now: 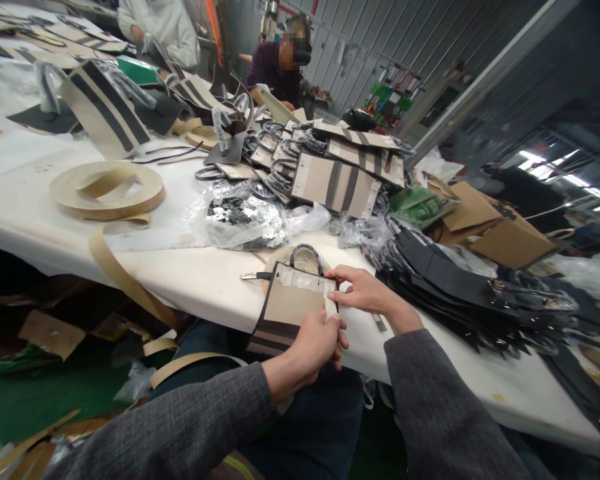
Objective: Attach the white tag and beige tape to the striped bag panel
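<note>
A small beige bag (287,308) with dark stripes and a dark handle lies over the near edge of the white table (205,280). My left hand (316,343) is closed on the bag's right lower side. My right hand (363,292) pinches the bag's top right corner, near a pale strip along its top edge. A small dark-handled tool (255,275) lies on the table just left of the bag.
A roll of tan strip (107,190) sits at left, its tail hanging off the table. Clear plastic bags (250,220) and several striped bags (337,180) lie behind. A stack of dark pieces (470,287) is at right. Two people work at the far end.
</note>
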`<action>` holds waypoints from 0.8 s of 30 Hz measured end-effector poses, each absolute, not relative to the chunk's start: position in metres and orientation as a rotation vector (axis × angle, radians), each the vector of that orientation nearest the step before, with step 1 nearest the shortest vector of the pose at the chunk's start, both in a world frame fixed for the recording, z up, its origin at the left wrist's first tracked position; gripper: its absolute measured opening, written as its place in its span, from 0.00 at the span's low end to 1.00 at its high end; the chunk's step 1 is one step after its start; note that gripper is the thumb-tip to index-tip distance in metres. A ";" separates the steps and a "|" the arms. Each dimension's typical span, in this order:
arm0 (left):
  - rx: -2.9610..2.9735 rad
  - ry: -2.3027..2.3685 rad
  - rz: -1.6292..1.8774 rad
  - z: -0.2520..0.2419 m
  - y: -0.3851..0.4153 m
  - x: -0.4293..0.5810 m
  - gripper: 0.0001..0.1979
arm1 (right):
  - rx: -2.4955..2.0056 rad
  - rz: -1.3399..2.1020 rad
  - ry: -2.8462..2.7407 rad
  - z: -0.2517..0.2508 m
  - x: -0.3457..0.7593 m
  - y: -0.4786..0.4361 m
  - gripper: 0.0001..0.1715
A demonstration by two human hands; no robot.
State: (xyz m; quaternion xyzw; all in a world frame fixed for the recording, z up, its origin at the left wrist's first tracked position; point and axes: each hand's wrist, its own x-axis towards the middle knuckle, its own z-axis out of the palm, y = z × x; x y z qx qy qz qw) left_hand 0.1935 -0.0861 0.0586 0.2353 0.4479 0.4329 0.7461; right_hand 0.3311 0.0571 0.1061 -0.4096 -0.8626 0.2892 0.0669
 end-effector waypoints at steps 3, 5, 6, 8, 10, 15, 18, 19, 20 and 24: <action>0.485 0.966 0.956 0.058 -0.087 0.192 0.06 | -1.229 0.888 -2.615 0.102 0.333 0.064 0.27; 0.445 0.943 0.937 0.060 -0.088 0.191 0.06 | -1.250 0.886 -2.623 0.099 0.334 0.068 0.29; 0.426 0.936 0.926 0.061 -0.088 0.191 0.06 | -1.262 0.879 -2.632 0.097 0.334 0.069 0.29; 0.415 0.947 0.929 0.062 -0.088 0.190 0.06 | -1.271 0.845 -2.656 0.096 0.334 0.071 0.30; 0.437 0.983 0.963 0.063 -0.086 0.190 0.06 | -1.255 0.799 -2.693 0.096 0.333 0.071 0.28; 0.496 1.023 0.985 0.066 -0.089 0.190 0.07 | -1.284 0.809 -2.701 0.098 0.330 0.069 0.26; 0.629 0.947 0.960 0.080 -0.103 0.193 0.09 | -1.313 0.816 -2.661 0.096 0.331 0.069 0.28; 0.682 0.902 0.958 0.086 -0.109 0.194 0.09 | -1.315 0.819 -2.651 0.095 0.331 0.068 0.29; 0.724 0.864 0.965 0.091 -0.114 0.193 0.10 | -1.317 0.830 -2.635 0.094 0.332 0.068 0.29; 0.763 0.880 1.047 0.095 -0.126 0.173 0.14 | -1.337 1.037 -2.465 0.088 0.339 0.067 0.31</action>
